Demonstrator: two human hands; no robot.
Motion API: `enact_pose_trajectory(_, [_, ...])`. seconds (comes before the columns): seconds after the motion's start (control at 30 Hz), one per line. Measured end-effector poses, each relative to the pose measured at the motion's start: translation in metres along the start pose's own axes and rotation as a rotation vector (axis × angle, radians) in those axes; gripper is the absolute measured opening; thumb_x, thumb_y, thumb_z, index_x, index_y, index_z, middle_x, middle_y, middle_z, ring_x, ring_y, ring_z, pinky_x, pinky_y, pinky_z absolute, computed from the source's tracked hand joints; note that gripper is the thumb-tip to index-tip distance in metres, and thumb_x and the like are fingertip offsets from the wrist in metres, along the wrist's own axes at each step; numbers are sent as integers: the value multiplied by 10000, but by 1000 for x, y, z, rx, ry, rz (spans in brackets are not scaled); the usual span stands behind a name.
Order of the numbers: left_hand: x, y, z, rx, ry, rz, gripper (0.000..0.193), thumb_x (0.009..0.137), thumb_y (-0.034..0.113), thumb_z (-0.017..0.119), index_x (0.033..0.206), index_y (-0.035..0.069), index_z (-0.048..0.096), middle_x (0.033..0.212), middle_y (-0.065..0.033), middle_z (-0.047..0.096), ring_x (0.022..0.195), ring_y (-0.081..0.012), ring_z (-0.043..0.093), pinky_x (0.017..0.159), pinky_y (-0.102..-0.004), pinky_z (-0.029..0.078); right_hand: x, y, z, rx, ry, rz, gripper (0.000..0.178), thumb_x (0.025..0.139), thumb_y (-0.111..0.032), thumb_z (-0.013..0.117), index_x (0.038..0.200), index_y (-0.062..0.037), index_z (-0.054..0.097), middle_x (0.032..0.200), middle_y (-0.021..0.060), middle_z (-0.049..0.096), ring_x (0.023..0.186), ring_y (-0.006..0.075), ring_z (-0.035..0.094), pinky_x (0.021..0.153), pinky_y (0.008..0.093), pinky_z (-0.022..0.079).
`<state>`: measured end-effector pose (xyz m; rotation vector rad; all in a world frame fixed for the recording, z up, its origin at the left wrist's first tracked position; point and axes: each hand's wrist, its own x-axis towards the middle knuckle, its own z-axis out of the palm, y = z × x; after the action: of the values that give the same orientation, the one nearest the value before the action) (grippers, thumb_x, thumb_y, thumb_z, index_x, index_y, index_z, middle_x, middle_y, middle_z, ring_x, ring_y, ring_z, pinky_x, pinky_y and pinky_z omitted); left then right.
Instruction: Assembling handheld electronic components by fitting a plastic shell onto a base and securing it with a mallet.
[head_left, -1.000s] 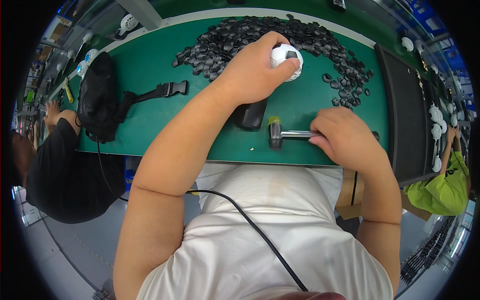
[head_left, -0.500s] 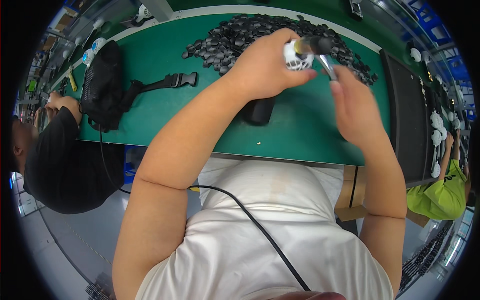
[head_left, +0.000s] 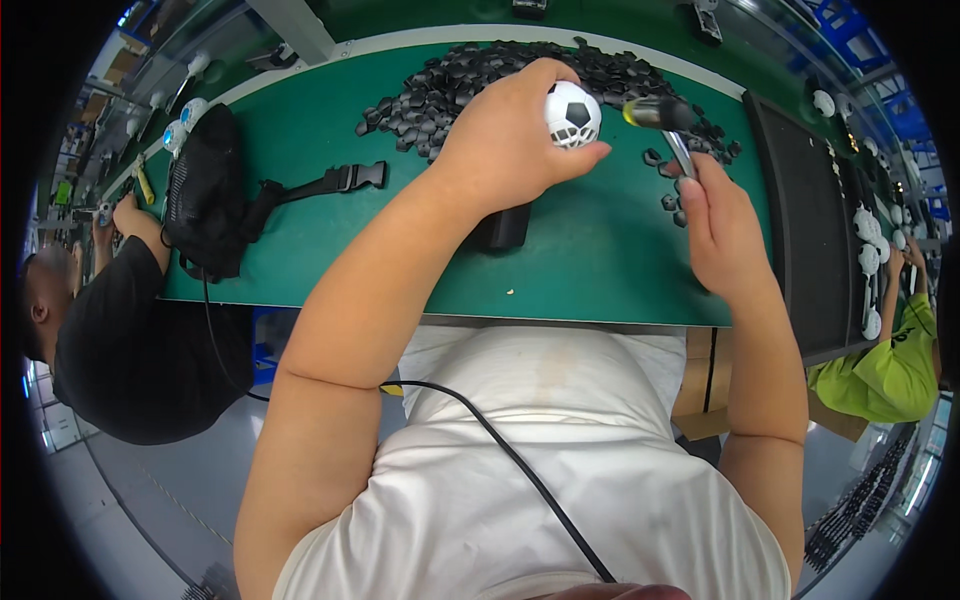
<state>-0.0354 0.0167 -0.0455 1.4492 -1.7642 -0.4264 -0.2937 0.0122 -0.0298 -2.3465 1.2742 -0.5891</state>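
Note:
My left hand (head_left: 510, 140) is wrapped round a small white ball (head_left: 573, 113) with a black five-sided patch and a slotted lower part. In my right hand (head_left: 722, 225) is a mallet (head_left: 657, 112) with a metal shaft, a black head and a yellowish face at its left end. The mallet's head hangs a short way to the right of the ball, not touching it. Beyond both hands spreads a heap of small black pieces (head_left: 430, 100), some loose ones lying near the mallet. Below my left wrist a black block-like object (head_left: 507, 228) is partly covered by my arm.
A black bag (head_left: 205, 190) with a buckled strap (head_left: 345, 177) lies on the left of the green table (head_left: 400, 270). Along the right side runs a dark tray (head_left: 805, 240). People work at left (head_left: 130, 320) and right (head_left: 885, 360). A black cable (head_left: 480, 415) crosses my shirt.
The mallet has moved right, away from the ball, whose black patch now shows. My right hand has shifted slightly right and down; my left still grips the ball.

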Motion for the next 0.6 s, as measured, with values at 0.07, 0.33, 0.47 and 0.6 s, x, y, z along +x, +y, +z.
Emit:
enact_pose_trajectory(0.07, [-2,5,-1,6,-24,-20,610,739,282,910,1228,30,646,1040,-137,751,852,-274,729,779,-357,585,-16,0,7,133,148,-131,238,1040,-123,498,1217,-12,612,800,63,627,650,197,501,638,329,439])
enact_pose_trajectory(0.33, [-7,15,-4,-35,-103,55,572,734,248,912,1204,45,658,1048,-130,748,864,-266,723,780,-352,577,1,-10,14,-7,119,-126,197,1060,-158,507,1170,-25,602,834,122,661,668,311,567,659,388,463])
enact_pose_trajectory(0.47, [-13,25,-8,-46,14,53,567,712,196,909,1204,59,662,1062,-97,734,909,-239,699,826,-330,556,-12,-12,-8,-74,47,-68,165,1031,-155,546,1101,-27,622,866,136,678,729,338,600,697,410,484])
enact_pose_trajectory(0.6, [-32,22,-11,42,132,546,561,682,159,931,1177,60,686,1110,-96,745,949,-257,713,871,-353,565,-19,26,4,-255,-56,-89,136,992,-146,595,1047,-34,650,891,124,683,774,325,614,727,410,496])
